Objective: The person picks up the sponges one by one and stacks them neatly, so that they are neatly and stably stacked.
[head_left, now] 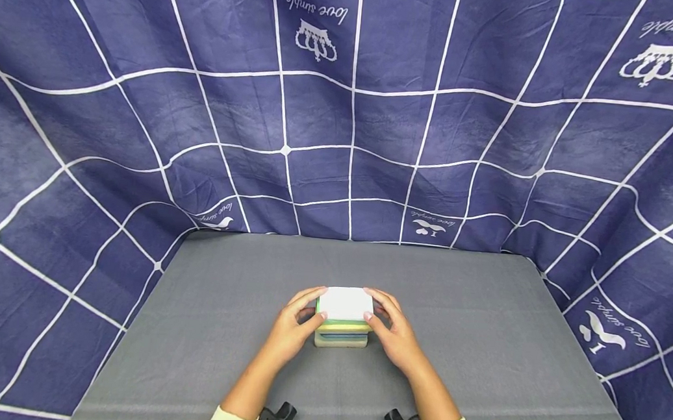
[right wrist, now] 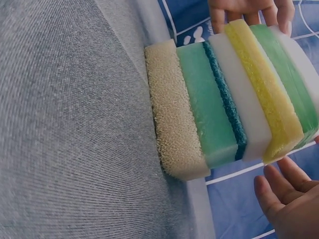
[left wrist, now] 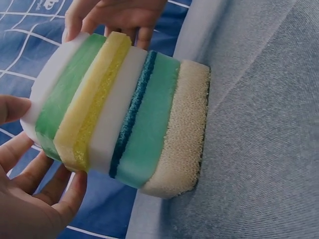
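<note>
A stack of sponge-like blocks stands upright on the grey cloth. Lowest is a porous beige sponge point(left wrist: 182, 129). Above it comes a teal block point(left wrist: 152, 127) with a dark blue scrubbing layer point(left wrist: 133, 114), then a white block point(left wrist: 118, 107), a yellow sponge point(right wrist: 264, 94) and a smooth green block point(left wrist: 72, 87). A white sponge point(head_left: 344, 303) tops the stack. My left hand point(head_left: 292, 324) holds the white sponge's left side, thumb at its near corner, lower fingers beside the green and yellow layers. From the right, my right hand point(head_left: 396, 334) holds it likewise.
The stack is near the middle of a grey cloth-covered table point(head_left: 218, 306). Behind and at both sides hangs a blue curtain point(head_left: 389, 122) with white grid lines. Black bands point(head_left: 277, 418) are on both wrists, at the cream sleeves.
</note>
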`<state>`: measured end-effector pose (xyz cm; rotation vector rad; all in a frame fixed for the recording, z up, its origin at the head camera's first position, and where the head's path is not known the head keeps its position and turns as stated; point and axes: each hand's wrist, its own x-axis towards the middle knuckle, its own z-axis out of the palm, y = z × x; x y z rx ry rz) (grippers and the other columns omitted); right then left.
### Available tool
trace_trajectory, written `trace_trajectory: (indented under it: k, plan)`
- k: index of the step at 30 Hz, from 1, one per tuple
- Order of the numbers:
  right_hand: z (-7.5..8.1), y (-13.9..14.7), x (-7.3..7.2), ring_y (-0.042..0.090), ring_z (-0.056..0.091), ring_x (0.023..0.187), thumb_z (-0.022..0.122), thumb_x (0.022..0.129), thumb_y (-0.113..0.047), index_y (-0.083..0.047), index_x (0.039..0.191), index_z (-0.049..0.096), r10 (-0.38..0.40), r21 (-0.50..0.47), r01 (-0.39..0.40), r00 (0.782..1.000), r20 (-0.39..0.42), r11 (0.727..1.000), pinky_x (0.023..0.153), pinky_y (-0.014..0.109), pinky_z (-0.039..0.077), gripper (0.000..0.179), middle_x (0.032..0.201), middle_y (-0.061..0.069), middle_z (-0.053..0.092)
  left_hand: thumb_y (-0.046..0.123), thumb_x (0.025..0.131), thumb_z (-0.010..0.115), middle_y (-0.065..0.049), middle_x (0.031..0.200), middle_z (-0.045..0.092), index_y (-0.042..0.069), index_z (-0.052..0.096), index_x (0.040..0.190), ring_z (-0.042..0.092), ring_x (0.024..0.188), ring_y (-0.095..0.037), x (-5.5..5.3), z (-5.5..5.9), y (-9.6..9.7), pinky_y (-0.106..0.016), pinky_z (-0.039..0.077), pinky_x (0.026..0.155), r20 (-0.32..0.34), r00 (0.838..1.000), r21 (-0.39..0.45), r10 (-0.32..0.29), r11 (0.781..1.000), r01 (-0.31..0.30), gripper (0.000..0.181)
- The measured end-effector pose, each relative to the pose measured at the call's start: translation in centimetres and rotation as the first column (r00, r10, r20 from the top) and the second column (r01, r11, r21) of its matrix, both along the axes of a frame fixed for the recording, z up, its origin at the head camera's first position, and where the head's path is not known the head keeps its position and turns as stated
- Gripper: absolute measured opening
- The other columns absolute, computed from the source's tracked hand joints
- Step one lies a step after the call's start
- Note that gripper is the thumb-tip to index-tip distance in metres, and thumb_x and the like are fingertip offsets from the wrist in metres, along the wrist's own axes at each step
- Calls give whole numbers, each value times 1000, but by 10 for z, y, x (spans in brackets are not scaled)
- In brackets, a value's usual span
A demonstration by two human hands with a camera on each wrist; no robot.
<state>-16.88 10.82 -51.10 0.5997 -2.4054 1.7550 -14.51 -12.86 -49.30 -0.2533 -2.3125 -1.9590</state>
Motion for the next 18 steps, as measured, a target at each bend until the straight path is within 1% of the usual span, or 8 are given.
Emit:
trace_trajectory:
  k: [3, 6, 10, 14, 16, 18]
  plan:
    - [0, 0, 1, 20, 47, 135, 61, 99, -6, -7, 144, 54, -2, 17, 2, 1000, 13, 1000, 112, 28, 42, 45, 146, 14, 50, 6, 90, 72, -6, 146, 56, 15, 64, 136, 54, 132, -27, 1, -1, 0, -50, 48, 107, 5, 1000, 1, 4, 1000, -4, 48]
    - [0, 1, 2, 23, 47, 135, 61, 99, -8, -11, 144, 54, 1, 17, -1, 1000, 15, 1000, 112, 29, 42, 46, 146, 11, 50, 6, 90, 72, -7, 146, 55, 15, 64, 136, 53, 133, -27, 1, -1, 1, -50, 48, 107, 2, 1000, -1, 10, 1000, -10, 47]
    - [0, 2, 1, 17, 48, 134, 64, 98, -9, -16, 144, 55, 6, -10, -6, 1000, -5, 1000, 112, 37, 44, 47, 145, 6, 51, 7, 90, 72, -8, 148, 52, 16, 65, 135, 52, 134, -27, 1, -1, 2, -50, 48, 107, -7, 1000, 0, 12, 1000, -12, 47]
    - [0, 4, 0, 9, 46, 134, 65, 98, -11, -18, 143, 56, 18, -42, -19, 1000, -26, 999, 111, 45, 44, 47, 146, 5, 51, 8, 92, 70, -9, 150, 50, 16, 64, 136, 47, 139, -28, 0, -1, 3, -53, 44, 110, -18, 1000, 8, 6, 1000, -6, 45]
    - [-1, 5, -1, 6, 45, 135, 65, 98, -12, -19, 145, 55, 26, -44, -27, 999, -38, 999, 112, 46, 44, 48, 148, 5, 50, 9, 92, 70, -8, 150, 49, 17, 64, 136, 44, 142, -27, -1, 0, 3, -55, 42, 112, -28, 1000, 11, 6, 1000, -6, 45]
    - [-1, 6, -2, 4, 44, 137, 63, 99, -11, -17, 146, 54, 35, -49, -38, 998, -53, 998, 112, 46, 44, 48, 150, 7, 48, 9, 93, 70, -9, 151, 49, 16, 64, 136, 42, 143, -27, -1, 0, 2, -57, 41, 112, -43, 999, 15, 8, 1000, -7, 45]
